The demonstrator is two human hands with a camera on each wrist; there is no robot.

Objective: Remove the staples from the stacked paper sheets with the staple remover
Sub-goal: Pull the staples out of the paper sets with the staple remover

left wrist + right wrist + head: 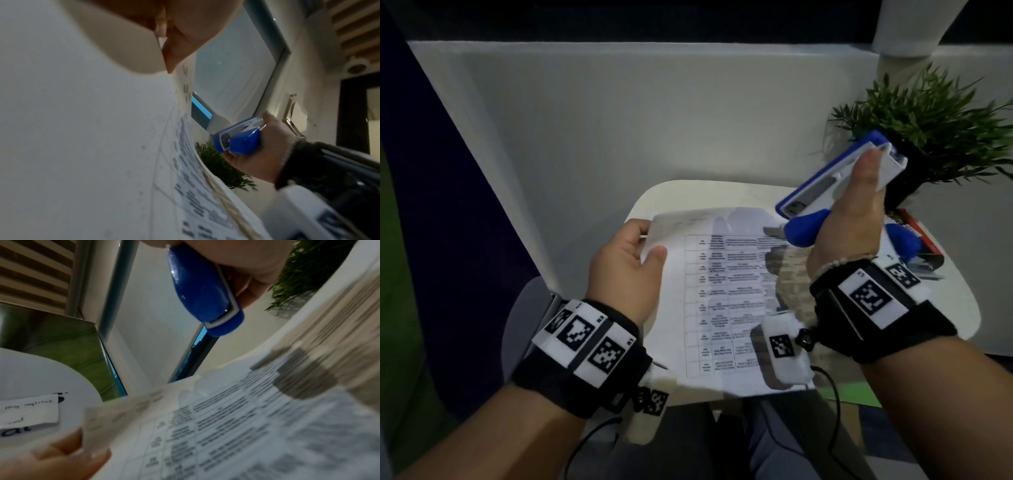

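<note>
Seen from above, a person's two hands work over a small white surface with rounded corners, in dim light.

The left hand pinches the stacked paper sheets at their far left corner, with the thumb on top of the page and the fingers underneath. The top sheet is printed with a table of small text. The stack lies mostly on the surface, its near edge hanging past the surface's near rim. From the left wrist the page curves upward toward the pinching fingers. A few short dark marks sit along the far margin; they are too blurred to say whether they are staples.

The right hand grips the staple remover, a blue and white tool, with the fingers wrapped round its body and the thumb lying up along its white side. The tool is held in the air over the far right corner of the sheets, tilted, with its lower end pointing down and left toward the page. From the right wrist a clear gap shows between that end and the paper.

Both wrists wear black bands with black-and-white square markers.

On the far right of the surface stands a green leafy plant. Just beside it, behind the right hand, lies a red and black box.
</note>
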